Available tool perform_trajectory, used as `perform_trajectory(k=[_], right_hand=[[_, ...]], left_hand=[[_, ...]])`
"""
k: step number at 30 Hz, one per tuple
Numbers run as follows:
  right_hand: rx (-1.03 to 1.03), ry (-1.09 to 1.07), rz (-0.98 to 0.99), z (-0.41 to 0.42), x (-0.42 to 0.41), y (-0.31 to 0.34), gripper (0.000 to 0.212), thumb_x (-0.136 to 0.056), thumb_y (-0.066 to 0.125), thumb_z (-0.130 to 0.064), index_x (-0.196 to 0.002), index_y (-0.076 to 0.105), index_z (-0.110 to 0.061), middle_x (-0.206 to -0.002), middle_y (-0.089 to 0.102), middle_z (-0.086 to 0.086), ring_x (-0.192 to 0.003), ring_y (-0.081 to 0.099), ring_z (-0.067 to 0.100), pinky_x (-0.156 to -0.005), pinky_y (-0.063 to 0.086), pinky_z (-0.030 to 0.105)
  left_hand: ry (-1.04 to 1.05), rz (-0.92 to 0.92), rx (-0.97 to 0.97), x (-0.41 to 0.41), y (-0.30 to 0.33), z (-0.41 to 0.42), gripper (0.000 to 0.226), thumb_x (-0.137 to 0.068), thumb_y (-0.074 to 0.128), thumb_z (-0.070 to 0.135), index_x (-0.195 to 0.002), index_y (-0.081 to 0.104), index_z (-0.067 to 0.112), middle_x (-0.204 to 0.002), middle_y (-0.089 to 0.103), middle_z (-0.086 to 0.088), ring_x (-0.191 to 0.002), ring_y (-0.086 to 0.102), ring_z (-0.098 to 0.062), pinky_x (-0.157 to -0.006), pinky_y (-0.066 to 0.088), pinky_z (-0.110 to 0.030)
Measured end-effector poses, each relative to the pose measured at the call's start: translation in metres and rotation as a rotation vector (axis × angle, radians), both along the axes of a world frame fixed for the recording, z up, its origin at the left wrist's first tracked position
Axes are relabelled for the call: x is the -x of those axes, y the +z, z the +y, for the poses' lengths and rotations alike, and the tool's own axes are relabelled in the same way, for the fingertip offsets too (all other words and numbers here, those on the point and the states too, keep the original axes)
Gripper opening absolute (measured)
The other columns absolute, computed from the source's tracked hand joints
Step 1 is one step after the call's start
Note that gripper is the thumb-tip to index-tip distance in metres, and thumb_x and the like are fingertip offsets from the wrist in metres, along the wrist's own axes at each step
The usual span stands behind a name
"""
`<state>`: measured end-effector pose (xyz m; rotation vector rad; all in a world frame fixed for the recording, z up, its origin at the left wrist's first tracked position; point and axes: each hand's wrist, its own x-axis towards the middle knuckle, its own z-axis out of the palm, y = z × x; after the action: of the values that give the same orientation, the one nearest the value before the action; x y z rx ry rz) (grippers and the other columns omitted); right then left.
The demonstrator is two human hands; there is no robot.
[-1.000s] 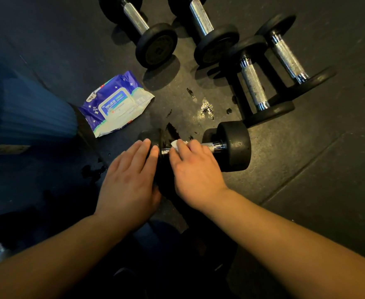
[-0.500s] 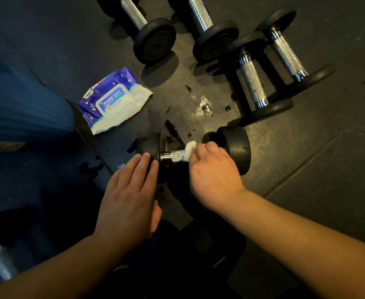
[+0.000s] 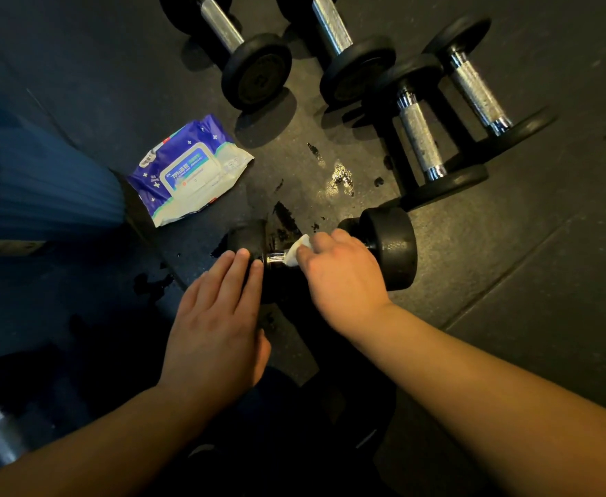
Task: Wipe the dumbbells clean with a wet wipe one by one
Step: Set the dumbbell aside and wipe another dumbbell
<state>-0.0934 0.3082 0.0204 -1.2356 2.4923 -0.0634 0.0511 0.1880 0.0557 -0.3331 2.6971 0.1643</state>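
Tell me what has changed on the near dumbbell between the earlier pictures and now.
The right hand, gripping the white wipe, slid along the handle toward the right-side weight, then came back part way toward the left end. The near dumbbell hardly moved. The left hand stayed flat on its left weight, steadying it. The wipes pack and the four other dumbbells kept their places.
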Motion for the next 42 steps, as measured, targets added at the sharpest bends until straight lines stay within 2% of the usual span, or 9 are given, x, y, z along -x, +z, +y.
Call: perform_trajectory(k=[4, 8, 13, 19, 22, 24, 30, 37, 42], right_hand=[[0.000, 0.062, 0.011, -0.001, 0.009, 0.003, 0.014, -0.076, 0.073, -0.017, -0.089, 0.074, -0.011, -0.084, 0.060, 0.008, -0.080, 0.059, 0.030, -0.064, 0.046, 0.036], [-0.124, 0.081, 0.019, 0.000, 0.026, 0.014, 0.023, -0.093, 0.053, -0.016, -0.106, 0.070, -0.008, -0.106, 0.059, 0.011, -0.102, 0.055, 0.034, -0.076, 0.041, 0.038], [-0.113, 0.056, -0.039, -0.009, 0.019, 0.019, 0.027, -0.095, 0.049, -0.016, -0.113, 0.068, -0.009, -0.113, 0.057, 0.011, -0.108, 0.053, 0.034, -0.082, 0.044, 0.040], [0.028, 0.074, -0.036, -0.037, -0.005, 0.006, 0.019, -0.086, 0.055, -0.012, -0.090, 0.072, -0.004, -0.092, 0.063, 0.013, -0.091, 0.059, 0.037, -0.069, 0.046, 0.040], [-0.043, 0.093, 0.021, -0.029, 0.008, 0.008, 0.026, -0.091, 0.052, -0.017, -0.103, 0.072, -0.007, -0.104, 0.063, 0.012, -0.103, 0.057, 0.036, -0.080, 0.045, 0.041], [-0.129, 0.098, 0.065, -0.020, 0.025, 0.013, 0.029, -0.095, 0.048, -0.022, -0.110, 0.071, -0.013, -0.111, 0.061, 0.010, -0.111, 0.051, 0.036, -0.087, 0.040, 0.042], [-0.301, 0.163, 0.203, -0.008, 0.055, 0.024, 0.024, -0.094, 0.049, -0.026, -0.101, 0.071, -0.022, -0.102, 0.065, 0.001, -0.108, 0.046, 0.031, -0.091, 0.032, 0.043], [-0.119, 0.100, 0.164, -0.017, 0.047, 0.011, 0.024, -0.093, 0.050, -0.021, -0.104, 0.070, -0.014, -0.104, 0.063, 0.008, -0.104, 0.055, 0.034, -0.081, 0.036, 0.040], [0.044, -0.011, 0.194, -0.025, 0.036, -0.010, 0.011, -0.076, 0.065, -0.012, -0.083, 0.072, -0.006, -0.085, 0.063, 0.010, -0.082, 0.060, 0.033, -0.057, 0.046, 0.035]], left_hand=[[-0.004, -0.018, 0.000, -0.002, 0.001, -0.001, 0.093, -0.070, 0.071, 0.038, -0.151, 0.037, 0.006, -0.158, 0.030, -0.016, -0.146, 0.027, -0.032, -0.114, 0.030, -0.046], [-0.007, -0.012, -0.004, -0.002, 0.001, -0.002, 0.093, -0.070, 0.071, 0.038, -0.151, 0.037, 0.006, -0.158, 0.030, -0.016, -0.146, 0.027, -0.032, -0.114, 0.030, -0.046], [0.008, 0.020, -0.018, -0.001, 0.000, 0.001, 0.092, -0.070, 0.069, 0.038, -0.150, 0.038, 0.005, -0.157, 0.032, -0.017, -0.145, 0.029, -0.034, -0.114, 0.031, -0.046], [0.006, 0.034, -0.033, 0.006, -0.004, -0.006, 0.092, -0.068, 0.065, 0.038, -0.149, 0.039, 0.004, -0.157, 0.032, -0.018, -0.146, 0.029, -0.033, -0.113, 0.033, -0.049], [-0.002, 0.030, -0.027, 0.011, -0.005, -0.012, 0.092, -0.068, 0.061, 0.040, -0.149, 0.038, 0.004, -0.157, 0.032, -0.017, -0.146, 0.028, -0.033, -0.114, 0.033, -0.050], [0.004, 0.019, -0.011, 0.015, -0.005, -0.014, 0.095, -0.069, 0.068, 0.041, -0.151, 0.034, 0.007, -0.159, 0.030, -0.015, -0.147, 0.025, -0.031, -0.115, 0.031, -0.048], [0.031, 0.018, -0.011, 0.033, -0.006, -0.023, 0.097, -0.073, 0.070, 0.043, -0.154, 0.027, 0.012, -0.161, 0.024, -0.011, -0.149, 0.020, -0.028, -0.114, 0.030, -0.044], [-0.031, -0.052, -0.033, 0.065, -0.002, -0.045, 0.109, -0.077, 0.068, 0.052, -0.158, 0.004, 0.015, -0.165, 0.007, -0.007, -0.151, 0.006, -0.023, -0.120, 0.023, -0.041], [-0.065, -0.110, -0.057, 0.099, -0.004, -0.069, 0.119, -0.073, 0.077, 0.053, -0.157, 0.003, 0.016, -0.164, 0.010, -0.008, -0.150, 0.014, -0.024, -0.117, 0.029, -0.045]])
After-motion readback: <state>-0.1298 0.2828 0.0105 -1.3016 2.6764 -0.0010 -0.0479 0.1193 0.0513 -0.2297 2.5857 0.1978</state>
